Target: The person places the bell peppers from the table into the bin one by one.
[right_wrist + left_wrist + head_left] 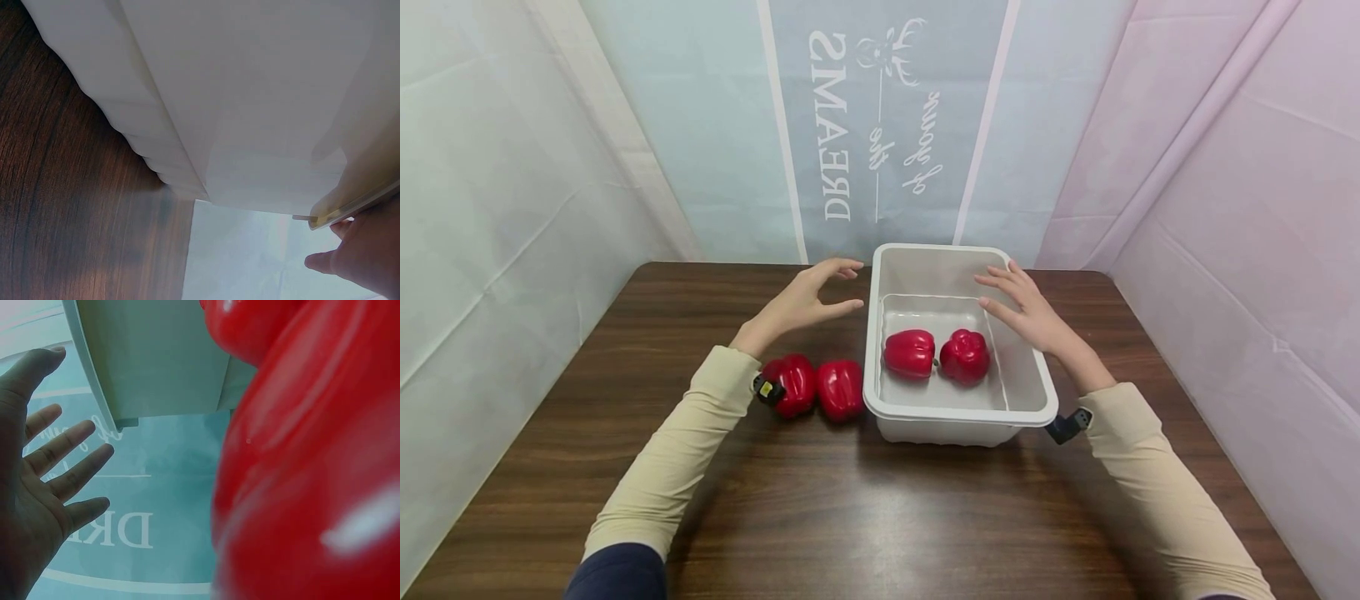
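Observation:
A white plastic bin [958,414] stands on the table, holding a red bell pepper [910,354] on its left and another red bell pepper [966,357] beside it. Left of the bin, outside it, lie two more: one red bell pepper [840,390] close to its wall and a second red bell pepper [793,386] partly behind the left wrist camera. My left hand [801,302] hovers by the bin's left rim, fingers spread and holding nothing. Over the right rim reaches my right hand [1026,310], fingers extended and also without anything in them; the right wrist view shows the bin's outer wall [250,112].
The dark wooden table [880,508] is bounded by pale cloth walls [497,192] at the sides. A blue-grey printed cloth [880,125] hangs behind its far edge. A small black wrist camera [1067,426] sits beside the right cuff, near the bin.

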A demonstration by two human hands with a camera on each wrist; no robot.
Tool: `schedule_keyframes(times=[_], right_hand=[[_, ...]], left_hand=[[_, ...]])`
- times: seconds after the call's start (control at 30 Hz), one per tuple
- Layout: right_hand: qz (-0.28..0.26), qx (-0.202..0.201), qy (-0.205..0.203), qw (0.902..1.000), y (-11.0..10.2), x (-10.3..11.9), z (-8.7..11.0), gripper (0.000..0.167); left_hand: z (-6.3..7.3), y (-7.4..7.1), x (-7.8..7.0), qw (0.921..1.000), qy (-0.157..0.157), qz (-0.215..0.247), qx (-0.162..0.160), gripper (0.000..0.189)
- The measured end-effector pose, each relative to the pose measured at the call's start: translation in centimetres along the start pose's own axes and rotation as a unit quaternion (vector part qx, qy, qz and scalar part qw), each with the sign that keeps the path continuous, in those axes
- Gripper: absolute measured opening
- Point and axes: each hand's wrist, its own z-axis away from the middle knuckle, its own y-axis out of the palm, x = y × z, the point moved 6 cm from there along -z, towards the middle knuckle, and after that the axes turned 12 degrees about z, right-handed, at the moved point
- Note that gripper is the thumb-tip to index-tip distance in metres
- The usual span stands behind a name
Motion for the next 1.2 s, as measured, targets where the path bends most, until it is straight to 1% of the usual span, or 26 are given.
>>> schedule_keyframes(times=[0.17, 0.3, 0.4, 0.67, 1.2], right_hand=[[-0.002, 0.002, 0.002, 1.0000, 0.0, 0.0, 0.0, 0.050], [-0.002, 0.006, 0.006, 1.0000, 0.0, 0.0, 0.0, 0.051], [-0.001, 0.006, 0.007, 1.0000, 0.0, 0.0, -0.1, 0.051], [-0.001, 0.005, 0.007, 1.0000, 0.1, -0.2, 0.0, 0.051], [-0.004, 0.001, 0.005, 1.0000, 0.1, -0.2, 0.0, 0.050]], left_hand=[[0.3, 0.1, 0.0, 0.9999, -0.011, 0.001, 0.003, 0.057], [0.7, 0.1, 0.2, 0.9995, -0.031, 0.003, 0.006, 0.057], [0.9, 0.1, 0.4, 0.9992, -0.038, 0.004, 0.006, 0.058], [1.2, 0.1, 0.5, 0.9992, -0.038, 0.010, 0.008, 0.057], [2.1, 0.0, 0.8, 0.9989, -0.046, -0.001, 0.013, 0.057]])
